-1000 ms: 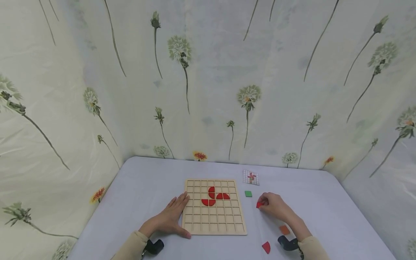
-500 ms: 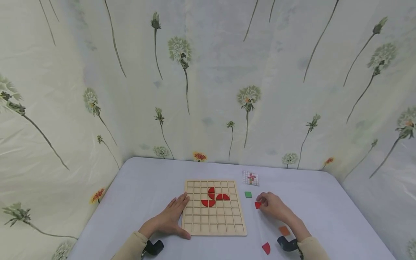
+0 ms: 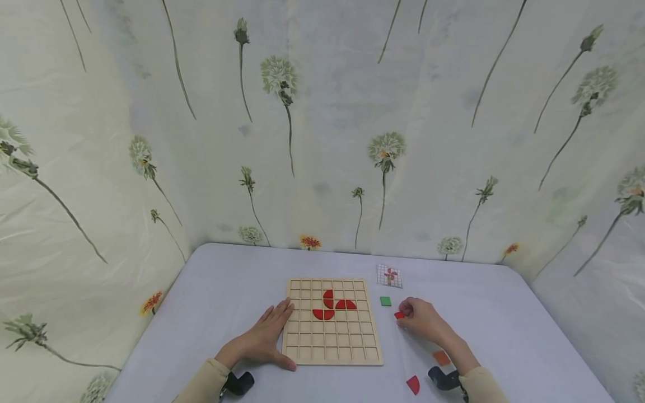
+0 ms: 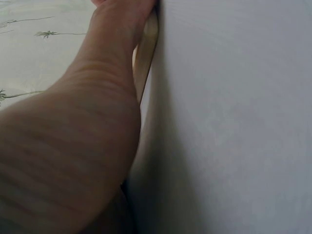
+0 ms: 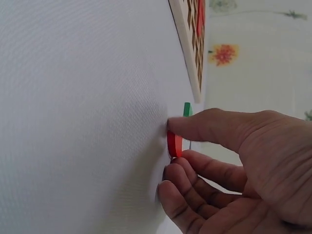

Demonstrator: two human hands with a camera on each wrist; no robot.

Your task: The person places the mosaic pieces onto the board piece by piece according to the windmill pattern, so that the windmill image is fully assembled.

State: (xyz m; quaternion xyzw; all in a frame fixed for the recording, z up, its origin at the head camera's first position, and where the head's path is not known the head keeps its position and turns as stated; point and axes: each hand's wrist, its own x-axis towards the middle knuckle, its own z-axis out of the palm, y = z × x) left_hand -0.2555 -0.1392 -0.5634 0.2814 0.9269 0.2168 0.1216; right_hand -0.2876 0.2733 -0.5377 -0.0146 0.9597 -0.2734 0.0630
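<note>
My right hand (image 3: 423, 320) pinches a red quarter-circle piece (image 3: 399, 315) between thumb and fingers, low over the table to the right of the wooden grid board (image 3: 347, 339). In the right wrist view the thumb lies over one end of this red piece (image 5: 174, 146), and its curved edge shows. My left hand (image 3: 264, 336) rests along the board's left edge, fingers straight and thumb spread at the near corner. Several red quarter-circle pieces (image 3: 345, 305) sit in the board's upper-middle cells, paired as half-circles. The left wrist view shows mostly the hand's side and the board's edge (image 4: 145, 58).
A green square (image 3: 385, 301) lies between board and right hand. Behind it is a small pattern card (image 3: 390, 275). An orange square (image 3: 441, 357) lies under the right forearm, and another red quarter-circle (image 3: 413, 384) near the front. A flowered curtain (image 3: 322, 140) stands behind the table.
The red piece has turned in the right fingers, showing more in the middle frame and less now, with the hand almost in place. The left hand and board have not moved.
</note>
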